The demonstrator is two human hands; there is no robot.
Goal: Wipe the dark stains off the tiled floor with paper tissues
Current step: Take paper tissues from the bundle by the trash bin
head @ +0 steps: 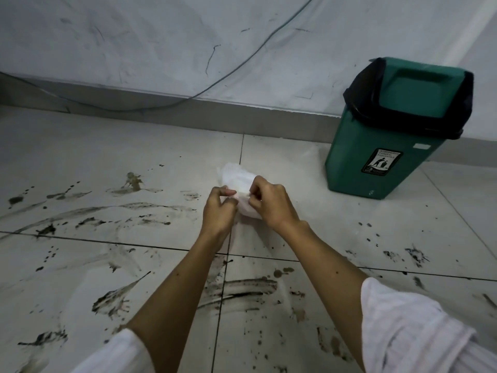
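Note:
A white pack of paper tissues (236, 176) is held up in front of me over the tiled floor (80, 157). My left hand (218, 211) grips its near left side, fingers curled. My right hand (269, 204) pinches the pack's top edge with thumb and fingertips. Dark smeared stains (236, 290) streak the tiles below my forearms. More dark stains (88, 214) spread across the left tiles, and splatter (414, 255) dots the right side. Much of the pack is hidden behind my hands.
A green swing-lid bin (398, 135) with a black liner stands at the right against the wall. A thin cable (215, 82) hangs down the scuffed white wall to the grey skirting (188, 114).

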